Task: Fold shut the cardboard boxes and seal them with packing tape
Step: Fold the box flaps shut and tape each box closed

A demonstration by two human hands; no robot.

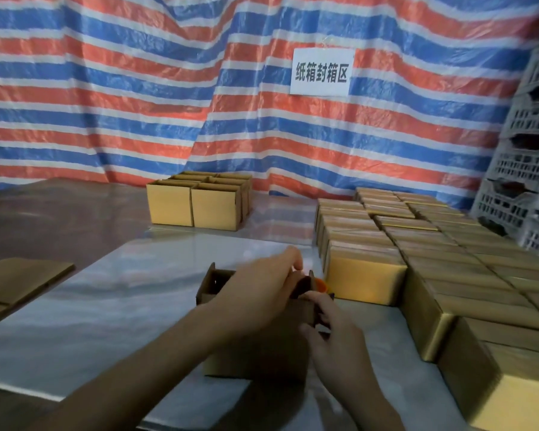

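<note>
Box in hand: the open box point(255, 359) sits on the metal table top point(106, 290) right in front of me, near the middle. Its left flap stands up and its top is not yet closed.
Left hand: my left hand point(262, 287) lies across the top of the box, fingertips at the far right corner. The blur there hides whether they pinch a flap or only press it.
Right hand: my right hand point(333, 337) has its fingers curled round the box's right edge, where a dark flap sticks up.
Tape: an orange object point(321, 286) peeks out just beyond the box. It may be the tape, but I can't be sure.
Sealed boxes point(448, 275): packed in rows to my right, the nearest just beside my box.
Open boxes point(199, 203): a small block at the far side, waiting.
Step, as I judge it: folding the flaps down, with taping to come.
Risk, flaps: if I let go of one side early, it could spring up and leave a gap under the tape.
Risk, order: folding the right flap over the wrong one could buckle it.
Risk, crowding: the sealed rows sit close, so my right hand could knock them or the orange object.
</note>
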